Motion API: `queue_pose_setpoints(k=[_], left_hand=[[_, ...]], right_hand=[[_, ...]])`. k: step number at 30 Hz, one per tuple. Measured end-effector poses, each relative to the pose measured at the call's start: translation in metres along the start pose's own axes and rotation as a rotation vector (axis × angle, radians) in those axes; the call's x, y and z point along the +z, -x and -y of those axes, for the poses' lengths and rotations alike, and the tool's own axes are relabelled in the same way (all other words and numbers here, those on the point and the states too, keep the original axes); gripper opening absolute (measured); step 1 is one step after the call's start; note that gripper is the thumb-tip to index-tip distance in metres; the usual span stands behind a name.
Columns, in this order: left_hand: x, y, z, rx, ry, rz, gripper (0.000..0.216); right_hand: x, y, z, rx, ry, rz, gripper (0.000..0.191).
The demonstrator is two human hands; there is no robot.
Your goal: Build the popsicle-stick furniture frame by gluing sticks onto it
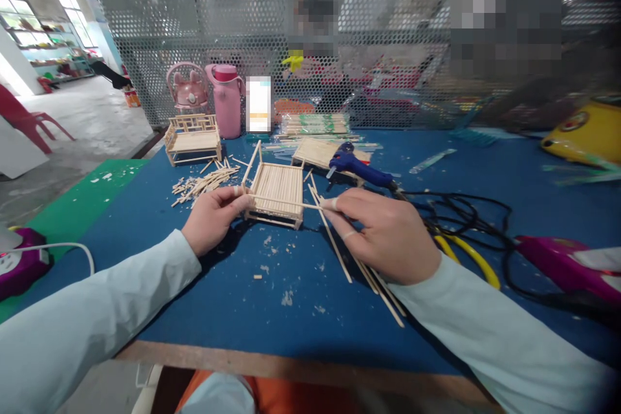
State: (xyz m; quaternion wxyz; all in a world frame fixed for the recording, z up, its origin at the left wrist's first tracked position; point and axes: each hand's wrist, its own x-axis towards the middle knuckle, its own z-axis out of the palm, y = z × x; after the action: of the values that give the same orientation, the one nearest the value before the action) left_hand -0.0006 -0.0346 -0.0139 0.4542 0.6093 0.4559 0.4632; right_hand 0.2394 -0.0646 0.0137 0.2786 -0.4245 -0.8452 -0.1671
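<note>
A small wooden stick frame (276,191), shaped like a miniature bed, lies on the blue table mat (301,297). My left hand (211,220) is closed and pinches one end of a thin wooden stick (281,202) at the frame's front left corner. My right hand (383,233) is closed too, pinching the stick's other end at the frame's right. It also holds several long sticks (369,278) that trail toward me under the palm. White tape wraps some fingertips.
A blue glue gun (356,168) with a black cable (460,213) lies behind my right hand. A finished stick chair (191,139), loose stick offcuts (201,182), a pink bottle (226,100), stick bundles (315,124) and yellow-handled pliers (468,255) stand around. Mesh screen behind.
</note>
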Motion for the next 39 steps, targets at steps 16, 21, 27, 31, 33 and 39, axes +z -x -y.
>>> queue_pose_setpoints(k=[16,21,27,31,33,39], left_hand=[[0.0012,0.0004,-0.0006,-0.004,-0.020,-0.026,0.022],[0.0017,0.0007,-0.0024,0.010,-0.037,-0.030,0.022],[0.0021,0.0005,-0.0021,-0.008,-0.027,-0.040,0.023],[0.0013,0.0004,-0.0013,0.013,-0.057,-0.033,0.023],[0.0008,0.0005,-0.0010,0.024,-0.068,-0.026,0.022],[0.0009,0.0009,-0.0017,0.027,-0.082,-0.028,0.023]], right_hand=[[0.0028,-0.0002,-0.0027,-0.004,-0.013,-0.008,0.019],[0.0045,0.0000,-0.0028,0.009,-0.066,-0.006,0.018],[0.0067,-0.0012,0.0012,-0.023,-0.057,0.006,0.018],[0.0069,-0.0048,0.0031,-0.062,0.082,0.000,0.022],[0.0072,-0.0061,0.0031,-0.086,0.105,-0.003,0.022],[0.0095,-0.0048,0.0022,-0.053,-0.002,0.025,0.020]])
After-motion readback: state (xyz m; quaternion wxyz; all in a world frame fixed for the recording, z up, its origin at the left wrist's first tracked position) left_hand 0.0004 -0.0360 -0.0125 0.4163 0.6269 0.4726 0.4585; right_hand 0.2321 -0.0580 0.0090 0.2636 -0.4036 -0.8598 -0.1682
